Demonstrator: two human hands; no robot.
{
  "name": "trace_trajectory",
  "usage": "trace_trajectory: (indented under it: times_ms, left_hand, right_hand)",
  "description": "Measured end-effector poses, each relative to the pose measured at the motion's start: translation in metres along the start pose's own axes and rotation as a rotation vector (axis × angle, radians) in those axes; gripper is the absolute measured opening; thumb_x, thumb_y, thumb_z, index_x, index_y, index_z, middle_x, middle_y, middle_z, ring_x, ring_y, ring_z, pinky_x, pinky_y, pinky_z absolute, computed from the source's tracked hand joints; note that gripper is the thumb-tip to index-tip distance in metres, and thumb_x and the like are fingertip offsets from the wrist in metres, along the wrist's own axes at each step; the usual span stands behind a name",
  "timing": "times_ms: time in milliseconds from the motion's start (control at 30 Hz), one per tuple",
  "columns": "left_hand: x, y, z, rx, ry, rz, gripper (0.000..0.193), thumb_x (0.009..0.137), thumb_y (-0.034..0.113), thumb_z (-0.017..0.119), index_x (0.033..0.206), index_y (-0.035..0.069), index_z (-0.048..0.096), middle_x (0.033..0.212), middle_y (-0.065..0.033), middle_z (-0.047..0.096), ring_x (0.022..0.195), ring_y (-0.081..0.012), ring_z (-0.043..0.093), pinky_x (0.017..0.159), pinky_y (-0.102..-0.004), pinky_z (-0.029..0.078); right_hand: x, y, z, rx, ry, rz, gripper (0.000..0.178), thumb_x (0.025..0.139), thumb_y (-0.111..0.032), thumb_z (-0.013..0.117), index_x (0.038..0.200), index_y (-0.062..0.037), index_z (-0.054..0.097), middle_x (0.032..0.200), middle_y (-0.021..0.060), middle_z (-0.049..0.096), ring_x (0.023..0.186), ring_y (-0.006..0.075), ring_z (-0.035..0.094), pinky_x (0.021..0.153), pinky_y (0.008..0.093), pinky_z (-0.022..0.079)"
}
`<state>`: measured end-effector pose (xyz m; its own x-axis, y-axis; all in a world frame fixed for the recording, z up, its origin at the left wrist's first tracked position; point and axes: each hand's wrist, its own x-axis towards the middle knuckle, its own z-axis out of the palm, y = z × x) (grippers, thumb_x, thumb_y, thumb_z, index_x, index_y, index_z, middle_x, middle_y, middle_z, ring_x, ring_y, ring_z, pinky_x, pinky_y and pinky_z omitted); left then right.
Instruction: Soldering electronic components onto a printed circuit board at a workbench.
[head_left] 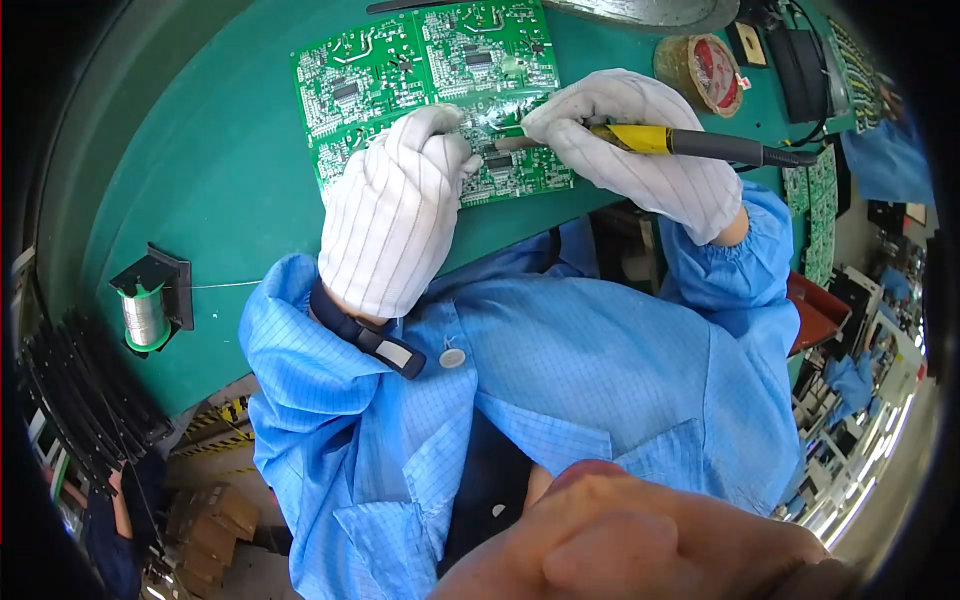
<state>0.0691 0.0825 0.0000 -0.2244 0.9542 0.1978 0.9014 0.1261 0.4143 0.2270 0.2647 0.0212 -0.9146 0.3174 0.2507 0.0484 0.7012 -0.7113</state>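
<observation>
A panel of green circuit boards (pixel 345 92) lies on the bench in front of me, with dark chips and white markings. My right hand (pixel 640 150), in a white striped glove, is closed with a yellow and black soldering iron (pixel 640 138) in it. The iron's metal tip points left, over the near right board. My left hand (pixel 390 205), gloved alike, rests on the near left boards, its fingers bent together beside the tip. Whatever they pinch is hidden. A shiny clear strip (pixel 505 108) lies across the boards between my hands.
On the green bench (pixel 230 130), a spool of solder wire (pixel 145 318) sits in a black holder at left; its wire runs under my left sleeve. Back right are a tape roll (pixel 700 75) and a black iron stand (pixel 797 75). More green boards (pixel 822 215) stand at far right.
</observation>
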Motion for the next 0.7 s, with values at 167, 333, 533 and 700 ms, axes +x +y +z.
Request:
trace_trajectory:
  times_ms: [167,333,533,700]
  left_hand:
    - [0.001,-0.001,-0.001,0.009,-0.013,0.031,0.017,0.089,0.010,0.071,0.105,0.008,0.067,0.121,-0.0080,0.068,0.104,-0.0313,0.068,0.087,-0.0422,0.055]
    - [0.000,-0.001,-0.001,0.024,-0.022,0.031,0.018,0.089,0.010,0.071,0.106,0.008,0.067,0.121,-0.0074,0.068,0.104,-0.0314,0.068,0.087,-0.0421,0.055]
    - [0.000,-0.003,0.000,-0.011,0.021,0.053,0.021,0.087,0.010,0.073,0.106,0.009,0.066,0.121,-0.0066,0.068,0.105,-0.0305,0.067,0.088,-0.0419,0.055]
    - [-0.001,-0.004,0.000,-0.016,0.019,0.053,0.021,0.087,0.009,0.073,0.107,0.009,0.066,0.121,-0.0070,0.067,0.105,-0.0302,0.067,0.089,-0.0415,0.055]
  right_hand:
    - [0.000,0.005,0.001,0.019,-0.013,0.008,0.021,0.093,-0.029,0.073,0.094,-0.0081,0.074,0.078,0.0061,0.070,0.074,0.0248,0.069,0.069,0.0354,0.054]
    - [0.005,0.004,-0.003,-0.017,-0.061,-0.055,0.020,0.093,-0.028,0.074,0.094,-0.0080,0.073,0.079,0.0064,0.071,0.076,0.0255,0.070,0.070,0.0359,0.054]
    - [0.004,-0.001,-0.015,-0.101,-0.184,-0.027,0.011,0.092,-0.016,0.072,0.096,-0.0053,0.072,0.098,0.0067,0.077,0.090,0.0236,0.071,0.084,0.0361,0.056]
    - [0.003,0.000,-0.016,-0.077,-0.163,-0.010,0.011,0.092,-0.015,0.073,0.097,-0.0050,0.072,0.097,0.0071,0.077,0.090,0.0242,0.071,0.084,0.0360,0.056]
